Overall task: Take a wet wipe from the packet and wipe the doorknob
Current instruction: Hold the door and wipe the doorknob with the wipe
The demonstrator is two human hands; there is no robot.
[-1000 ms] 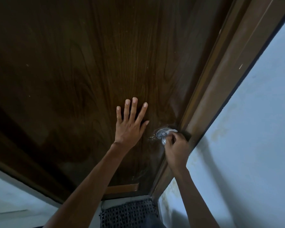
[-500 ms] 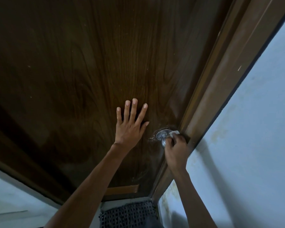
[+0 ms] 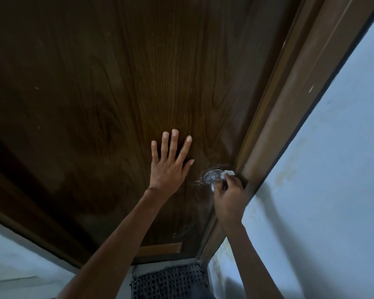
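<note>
We spread our left hand (image 3: 168,171) flat on the door (image 3: 117,83); our right hand (image 3: 229,195) clasps the wipe (image 3: 228,173) on the knob (image 3: 211,176).

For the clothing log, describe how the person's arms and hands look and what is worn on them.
The left forearm and right forearm are bare to the frame's edge; no sleeves show. The left hand and right hand wear no gloves, and no watch, bracelet or ring is visible.

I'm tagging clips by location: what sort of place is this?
Probably a doorway inside a home: a dark wooden door with a metal doorknob, a pale painted wall and a woven mat below.
</note>
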